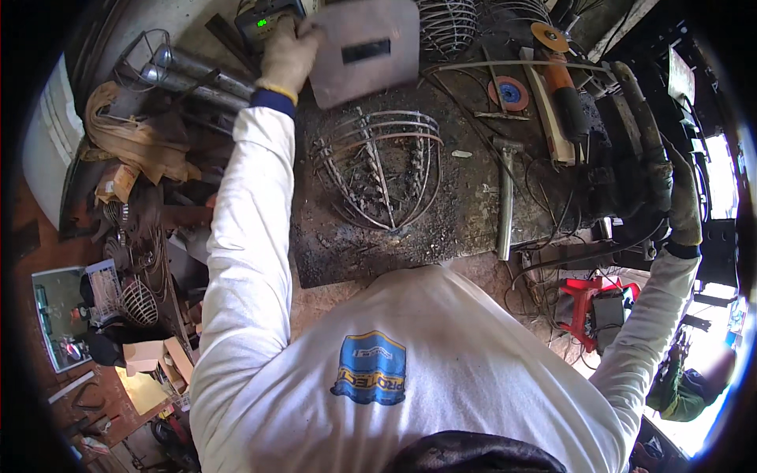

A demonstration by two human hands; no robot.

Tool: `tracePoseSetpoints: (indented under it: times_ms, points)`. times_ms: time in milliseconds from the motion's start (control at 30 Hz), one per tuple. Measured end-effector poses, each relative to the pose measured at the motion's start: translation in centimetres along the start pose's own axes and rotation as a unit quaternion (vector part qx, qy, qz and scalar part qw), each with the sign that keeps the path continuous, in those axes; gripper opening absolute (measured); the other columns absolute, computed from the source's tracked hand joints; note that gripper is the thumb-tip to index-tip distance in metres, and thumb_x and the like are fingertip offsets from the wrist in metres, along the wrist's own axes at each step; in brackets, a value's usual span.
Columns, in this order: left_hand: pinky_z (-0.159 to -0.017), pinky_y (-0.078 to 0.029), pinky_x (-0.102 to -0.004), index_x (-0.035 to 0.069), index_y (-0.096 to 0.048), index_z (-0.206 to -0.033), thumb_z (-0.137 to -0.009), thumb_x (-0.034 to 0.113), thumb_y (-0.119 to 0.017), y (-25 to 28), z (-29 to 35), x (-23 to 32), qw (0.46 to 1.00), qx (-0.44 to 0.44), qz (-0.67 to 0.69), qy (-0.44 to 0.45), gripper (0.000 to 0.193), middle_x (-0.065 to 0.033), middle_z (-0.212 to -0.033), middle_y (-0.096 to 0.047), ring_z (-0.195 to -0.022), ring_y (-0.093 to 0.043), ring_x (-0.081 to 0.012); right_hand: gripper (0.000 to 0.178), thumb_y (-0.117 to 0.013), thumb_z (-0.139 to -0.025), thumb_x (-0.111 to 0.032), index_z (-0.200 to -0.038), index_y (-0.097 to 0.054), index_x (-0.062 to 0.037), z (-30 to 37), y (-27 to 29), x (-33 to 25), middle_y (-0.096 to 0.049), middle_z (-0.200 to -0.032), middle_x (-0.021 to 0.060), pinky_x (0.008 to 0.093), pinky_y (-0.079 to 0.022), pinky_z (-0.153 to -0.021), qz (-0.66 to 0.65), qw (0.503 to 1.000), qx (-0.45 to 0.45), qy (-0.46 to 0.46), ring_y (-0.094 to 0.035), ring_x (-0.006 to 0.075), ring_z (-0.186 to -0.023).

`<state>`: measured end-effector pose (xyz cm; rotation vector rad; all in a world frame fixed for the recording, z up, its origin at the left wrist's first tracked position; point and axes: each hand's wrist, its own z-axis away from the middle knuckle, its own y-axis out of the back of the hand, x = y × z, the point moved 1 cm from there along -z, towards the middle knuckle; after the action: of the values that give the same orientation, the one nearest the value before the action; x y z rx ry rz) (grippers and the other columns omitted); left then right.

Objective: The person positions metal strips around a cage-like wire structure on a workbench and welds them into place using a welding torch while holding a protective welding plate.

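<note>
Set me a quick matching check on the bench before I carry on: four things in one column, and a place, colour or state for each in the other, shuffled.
Things:
1. Left hand
2. Flat shield
3. Curved metal-bar frame
4. Grinder

Descriptions:
A. On the dark tabletop, just below the shield in the picture
B. Gloved, beside a unit with a green-lit display
C. Orange and black body, toward the right of the picture
D. Pale, with a dark rectangular window

Pairs: 1-B, 2-D, 3-A, 4-C
</note>
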<state>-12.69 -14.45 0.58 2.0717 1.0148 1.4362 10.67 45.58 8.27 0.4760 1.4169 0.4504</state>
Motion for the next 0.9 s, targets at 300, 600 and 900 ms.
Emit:
tracePoseSetpoints:
  times_ms: [300, 600, 900]
  points:
    - [-0.106, -0.047, -0.0344, -0.002, -0.061, -0.134, -0.097, 0.011, -0.059, 19.6, 14.5, 4.1, 0.893, 0.124, 0.428, 0.063, 0.04, -0.0161, -0.135, -0.063, -0.121, -0.061, -0.0254, 0.041, -0.063, -0.097, -0.014, -0.136, -0.058, -0.0023, -2.5, 4.5, 3.0, -0.07, -0.107, 0.0061, 0.0307, -0.056, -0.071, 0.109, 0.983, 0.127, 0.077, -0.068, 0.0154, -0.086]
    - [-0.101, -0.05, -0.0381, -0.003, -0.054, -0.137, -0.088, 0.021, -0.071, 15.4, 37.3, 1.8, 0.835, 0.075, 0.459, 0.294, 0.058, -0.0132, -0.132, -0.063, -0.117, -0.063, -0.0244, 0.031, -0.066, -0.093, -0.011, -0.123, -0.065, -0.0031, -4.8, -3.8, -5.3, -0.072, -0.102, 0.0079, 0.0318, -0.057, -0.073, 0.203, 0.923, 0.079, 0.318, -0.07, 0.0179, -0.086]
    - [-0.107, -0.047, -0.0413, -0.003, -0.044, -0.147, -0.088, 0.021, -0.075, 14.4, 42.6, -1.0, 0.795, -0.032, 0.571, 0.204, 0.071, -0.0174, -0.138, -0.059, -0.124, -0.06, -0.0286, 0.027, -0.066, -0.094, -0.011, -0.119, -0.069, -0.0049, -3.9, -4.3, -11.3, -0.072, -0.104, 0.0092, 0.0278, -0.058, -0.073, 0.273, 0.934, 0.095, 0.21, -0.071, 0.0152, -0.086]
